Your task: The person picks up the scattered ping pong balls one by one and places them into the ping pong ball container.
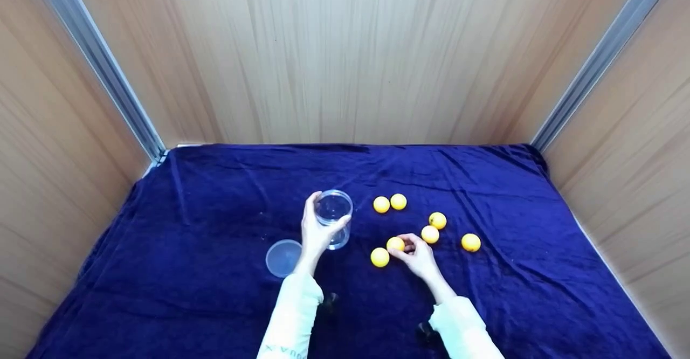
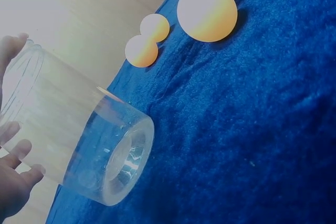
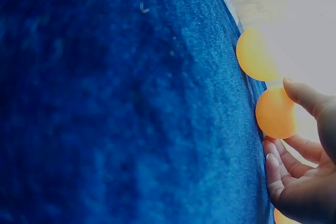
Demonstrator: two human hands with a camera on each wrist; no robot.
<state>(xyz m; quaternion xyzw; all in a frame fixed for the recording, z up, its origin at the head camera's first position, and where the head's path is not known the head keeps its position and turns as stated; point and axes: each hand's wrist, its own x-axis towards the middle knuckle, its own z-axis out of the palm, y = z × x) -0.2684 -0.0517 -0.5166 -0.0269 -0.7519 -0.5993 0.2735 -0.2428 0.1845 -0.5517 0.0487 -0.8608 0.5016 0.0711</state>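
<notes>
My left hand (image 1: 317, 234) grips a clear plastic jar (image 2: 79, 135) near its rim, thumb on one side and fingers on the other. No ball shows inside the jar, and I cannot tell whether its base touches the cloth. Off to the right, my right hand (image 1: 420, 257) pinches an orange table tennis ball (image 3: 274, 115) between thumb and fingers, low over the cloth. Close beside that one lies a second orange ball (image 1: 380, 257). A round translucent lid (image 1: 282, 259) lies flat, left of my left wrist.
A dark blue velvet cloth (image 1: 205, 294) with folds covers the table. Two balls (image 1: 390, 203) lie further back, another pair (image 1: 433, 228) sits beyond my right hand, and a single ball (image 1: 470, 242) rests at the far right. Wooden panels (image 1: 345, 57) enclose the back and sides.
</notes>
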